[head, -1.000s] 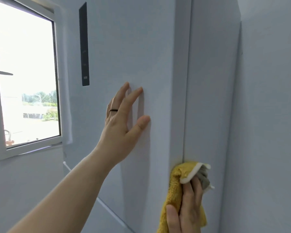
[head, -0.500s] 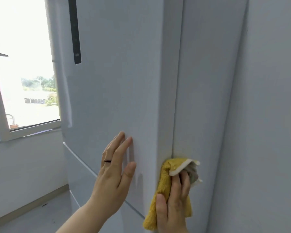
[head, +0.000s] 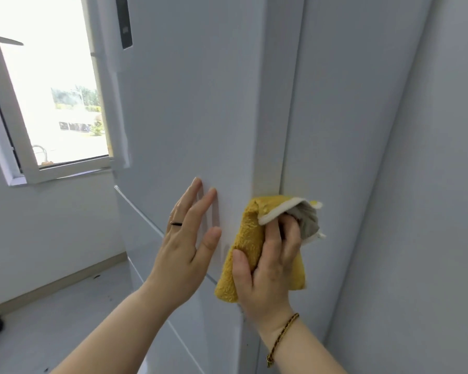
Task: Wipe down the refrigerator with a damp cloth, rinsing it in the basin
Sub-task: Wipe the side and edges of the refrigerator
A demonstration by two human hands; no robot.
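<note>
A pale, smooth refrigerator [head: 195, 103] is seen filling the centre of the frame, with a narrow dark panel [head: 125, 22] set in its door at the upper left and a thin horizontal seam crossing the door lower down. A cloth [head: 250, 238] is held against the refrigerator's front corner edge at the lower centre. It is bunched and folded: a mustard-yellow, fluffy face is turned outward, a white trimmed edge is shown along its top, and a grey reverse side is exposed at the upper right. It is grasped by the right hand [head: 268, 268], whose fingers are curled over it and whose thumb is pressed on the yellow pile; a braided bracelet [head: 281, 338] is worn on that wrist. The left hand [head: 187, 249] is laid flat on the door just left of the cloth, fingers straight and holding nothing, with a dark ring [head: 176, 224] on one finger. A bright window [head: 52, 90] is seen at the upper left.
</note>
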